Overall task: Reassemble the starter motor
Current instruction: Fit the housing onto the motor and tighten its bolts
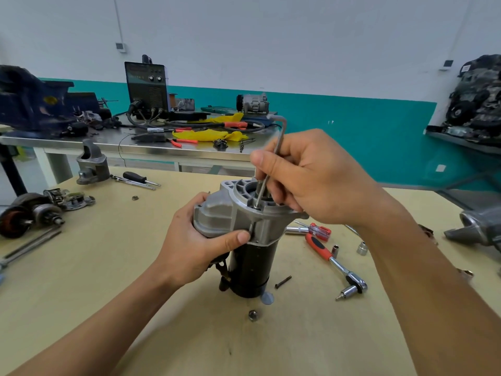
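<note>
Two hands are working the starter motor (244, 226), standing upright mid-surface (135, 308): the left hand (195, 240) is gripping its silver nose housing, the right hand (311, 180) is pinching a hex key (279, 137) seated in a flange screw. Likely fastening the housing; next, turning the key squarely without slipping. Nearest, one nut (252, 315) and one black bolt (283, 281) are lying loose; farther right, one ratchet (333, 263).
</note>
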